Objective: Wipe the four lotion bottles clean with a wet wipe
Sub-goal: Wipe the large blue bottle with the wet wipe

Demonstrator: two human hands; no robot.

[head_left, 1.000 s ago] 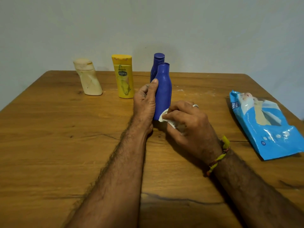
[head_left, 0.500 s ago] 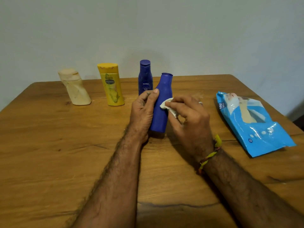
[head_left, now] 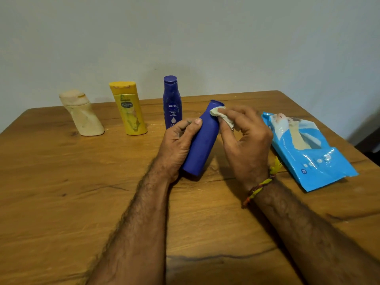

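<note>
My left hand [head_left: 178, 145] grips a plain blue lotion bottle [head_left: 203, 144] that stands tilted to the right on the wooden table [head_left: 61, 192]. My right hand [head_left: 244, 138] pinches a crumpled wet wipe [head_left: 221, 116] and presses it against the bottle's neck, just below the cap. Along the back of the table stand a second blue bottle with a label [head_left: 172, 101], a yellow bottle [head_left: 128, 109] and a cream, stained bottle [head_left: 81, 113].
A blue pack of wet wipes [head_left: 306, 149] lies flat on the right side of the table, close to my right hand. A pale wall rises behind the table's far edge. The table's right edge runs just beyond the pack.
My right hand has slid the wipe up the held bottle from its base to its neck. The bottle now leans further right. The camera view has shifted.
</note>
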